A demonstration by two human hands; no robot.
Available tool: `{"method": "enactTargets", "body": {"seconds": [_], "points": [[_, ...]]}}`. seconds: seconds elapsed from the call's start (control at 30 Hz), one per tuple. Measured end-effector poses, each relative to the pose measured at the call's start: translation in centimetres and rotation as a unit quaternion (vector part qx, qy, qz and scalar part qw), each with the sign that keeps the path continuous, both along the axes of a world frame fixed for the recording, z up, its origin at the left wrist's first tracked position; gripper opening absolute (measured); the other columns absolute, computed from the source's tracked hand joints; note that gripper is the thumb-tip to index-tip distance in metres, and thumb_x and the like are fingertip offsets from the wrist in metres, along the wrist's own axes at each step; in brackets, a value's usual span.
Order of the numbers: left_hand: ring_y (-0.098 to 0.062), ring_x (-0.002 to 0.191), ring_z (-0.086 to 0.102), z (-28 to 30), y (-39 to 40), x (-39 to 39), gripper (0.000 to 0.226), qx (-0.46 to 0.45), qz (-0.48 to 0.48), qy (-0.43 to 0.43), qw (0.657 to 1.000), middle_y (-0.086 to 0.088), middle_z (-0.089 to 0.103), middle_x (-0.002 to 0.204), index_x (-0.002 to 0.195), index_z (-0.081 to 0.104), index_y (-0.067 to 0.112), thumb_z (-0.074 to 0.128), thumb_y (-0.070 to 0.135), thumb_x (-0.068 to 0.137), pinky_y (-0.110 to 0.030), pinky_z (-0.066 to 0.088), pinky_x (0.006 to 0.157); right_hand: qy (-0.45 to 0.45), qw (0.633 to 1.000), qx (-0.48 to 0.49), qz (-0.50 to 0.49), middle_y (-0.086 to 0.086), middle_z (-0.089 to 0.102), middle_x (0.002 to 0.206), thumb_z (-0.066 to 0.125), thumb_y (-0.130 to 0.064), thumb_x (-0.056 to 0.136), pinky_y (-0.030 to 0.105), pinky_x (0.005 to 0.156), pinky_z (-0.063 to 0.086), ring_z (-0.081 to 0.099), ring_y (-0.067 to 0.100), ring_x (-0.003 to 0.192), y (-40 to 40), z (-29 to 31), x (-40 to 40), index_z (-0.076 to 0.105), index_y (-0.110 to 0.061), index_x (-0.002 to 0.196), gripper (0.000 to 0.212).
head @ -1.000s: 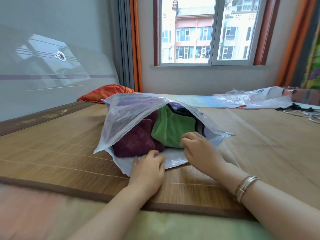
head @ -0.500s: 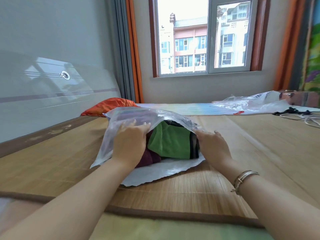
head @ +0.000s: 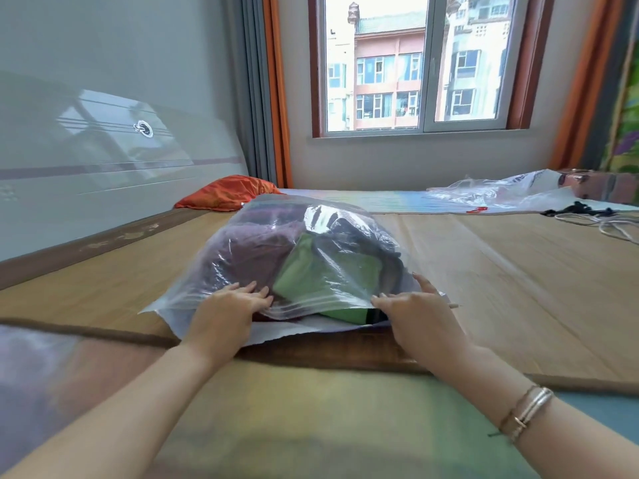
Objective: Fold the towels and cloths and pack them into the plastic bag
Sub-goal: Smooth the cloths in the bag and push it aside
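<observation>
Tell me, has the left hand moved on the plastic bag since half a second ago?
Yes. The left hand slid from the top of the plastic bag toward its near opening, closer to the mat's brown border.

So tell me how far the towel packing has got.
Done: the folded maroon towel, green cloth and a dark cloth lie inside the plastic bag on the bamboo mat. In hand: the left hand and right hand press on the top flap near the bag's mouth. Left: the mouth is open, with green cloth showing at the edge. No loose towels are in view.
</observation>
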State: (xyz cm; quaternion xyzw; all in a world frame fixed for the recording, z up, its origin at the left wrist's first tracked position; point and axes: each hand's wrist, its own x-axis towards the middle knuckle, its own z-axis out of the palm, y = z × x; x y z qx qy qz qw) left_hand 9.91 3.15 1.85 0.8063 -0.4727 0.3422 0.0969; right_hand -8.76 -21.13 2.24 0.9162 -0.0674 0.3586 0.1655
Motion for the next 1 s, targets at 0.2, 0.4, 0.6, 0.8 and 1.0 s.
{"method": "enactTargets", "body": {"seconds": [0.2, 0.4, 0.6, 0.8, 1.0], "points": [[-0.030, 0.121, 0.054, 0.7, 0.9, -3.9, 0.049, -0.124, 0.043, 0.143, 0.981, -0.005, 0.068, 0.120, 0.111, 0.072, 0.009, 0.049, -0.006, 0.071, -0.041, 0.031, 0.108, -0.005, 0.987, 0.153, 0.053, -0.008, 0.072, 0.067, 0.071, -0.025, 0.083, 0.029, 0.103, 0.029, 0.068, 0.011, 0.068, 3.6, 0.7, -2.5, 0.076, -0.027, 0.079, 0.006], [-0.017, 0.095, 0.045, 1.2, -1.9, -12.6, 0.036, -0.330, -0.011, 0.231, 0.915, 0.006, 0.054, 0.104, 0.105, 0.056, 0.018, 0.064, 0.001, 0.074, -0.030, 0.038, 0.085, -0.162, 0.885, 0.436, 0.031, 0.004, 0.062, 0.091, 0.054, -0.033, 0.096, 0.030, 0.074, 0.036, 0.055, 0.023, 0.091, 0.6, 4.1, -5.3, 0.061, -0.013, 0.092, 0.021], [-0.003, 0.059, 0.056, 1.4, -5.8, -18.0, 0.024, -0.260, -0.078, 0.506, 0.818, 0.002, 0.069, 0.067, 0.074, 0.065, 0.012, 0.057, 0.024, 0.093, -0.016, 0.044, 0.061, 0.035, 0.755, 0.649, -0.090, 0.013, 0.060, 0.072, 0.047, -0.031, 0.096, 0.024, 0.048, 0.039, 0.050, 0.020, 0.051, -2.3, 2.6, -6.2, 0.056, -0.002, 0.090, 0.031], [-0.007, 0.070, 0.057, 0.2, -9.6, -20.0, 0.049, -0.166, -0.043, 0.683, 0.710, -0.003, 0.075, 0.084, 0.095, 0.073, 0.007, 0.046, 0.048, 0.097, -0.019, 0.038, 0.060, 0.005, 0.592, 0.804, 0.063, 0.002, 0.040, 0.053, 0.050, -0.023, 0.099, 0.009, 0.030, 0.018, 0.030, 0.005, 0.028, -1.0, 1.6, -6.4, 0.048, -0.008, 0.072, 0.031], [-0.003, 0.051, 0.056, 0.4, -13.2, -20.9, 0.035, -0.283, -0.102, 0.746, 0.594, 0.003, 0.066, 0.065, 0.081, 0.064, 0.015, 0.052, 0.045, 0.095, -0.022, 0.036, 0.057, -0.025, 0.570, 0.815, 0.103, -0.008, 0.027, 0.038, 0.044, -0.023, 0.103, 0.010, 0.030, 0.015, 0.021, 0.003, 0.026, 0.3, 1.2, -6.6, 0.043, -0.014, 0.070, 0.034]]}}
